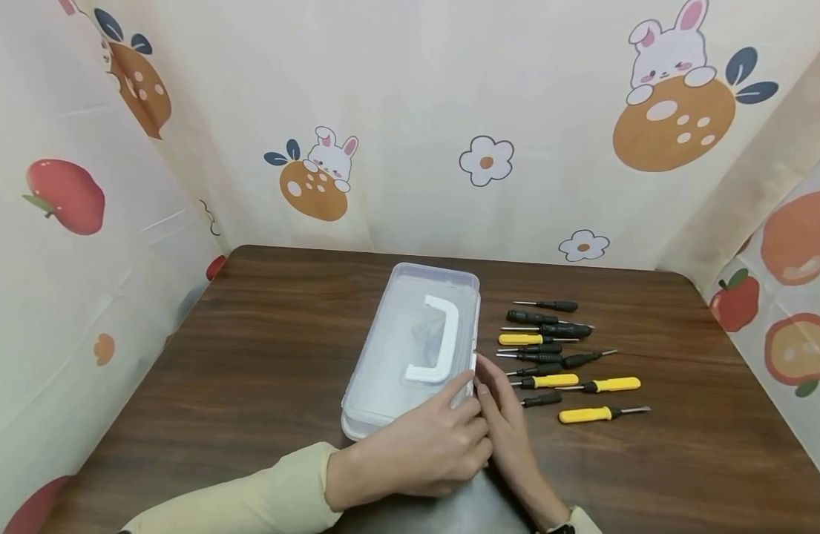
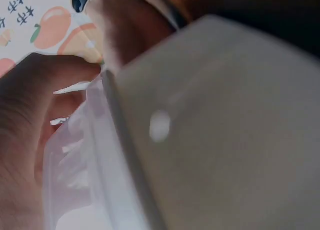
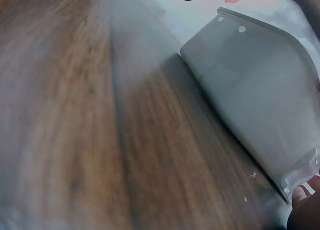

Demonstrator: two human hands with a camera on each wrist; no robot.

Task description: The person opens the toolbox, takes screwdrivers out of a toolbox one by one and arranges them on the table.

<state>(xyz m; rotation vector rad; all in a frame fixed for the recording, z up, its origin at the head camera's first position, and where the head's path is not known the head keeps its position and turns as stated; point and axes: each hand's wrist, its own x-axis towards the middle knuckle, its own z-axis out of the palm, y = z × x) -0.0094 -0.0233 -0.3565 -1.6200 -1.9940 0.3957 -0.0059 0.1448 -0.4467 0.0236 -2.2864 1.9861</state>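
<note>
On the table lies a plastic case [image 1: 383,348] with a clear lid and a folding white handle [image 1: 450,341] on top. Its lid looks down over the base; whether it is latched cannot be made out. My left hand [image 1: 426,441] grips the near right edge of the case, its other fingers curled. Against the same long side, my right hand [image 1: 506,423] holds the edge with thumb and fingers near a white latch. The right wrist view shows the pale side wall of the case [image 3: 255,89] and a latch [image 3: 300,170] beside the fingers.
Right of the case lie several screwdrivers, some black [image 1: 556,305] and some yellow-handled [image 1: 586,415], in a loose column. The brown wooden table [image 1: 249,334] meets a printed curtain [image 1: 410,89] at the back and sides.
</note>
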